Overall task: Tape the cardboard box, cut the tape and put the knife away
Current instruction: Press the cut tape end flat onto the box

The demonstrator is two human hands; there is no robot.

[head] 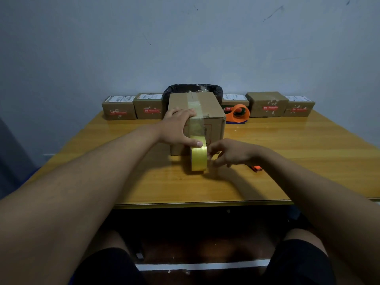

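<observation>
Yellow tape is running from the tape roll (198, 155) up the near face of the cardboard box (213, 122) and over its top. The box is standing near the middle of the wooden table (287, 161), and the roll is standing on edge just in front of it.

The left hand (177, 126) is lying spread across the near top edge of the box, fingers flat on the top and the thumb pressing the tape down at the top of the roll. It is grasping nothing. The right hand (230, 154) is sitting at the right side of the roll with its fingers loosely curled and the fingertips touching the roll's edge; whether it is actually pinching the roll cannot be told.

One orange knife (256, 168) is lying on the table just right of the right wrist, partly hidden. One orange tape dispenser (239, 114) is standing at the far right of the box. Five small parcels (119, 109) are lining the far edge.
</observation>
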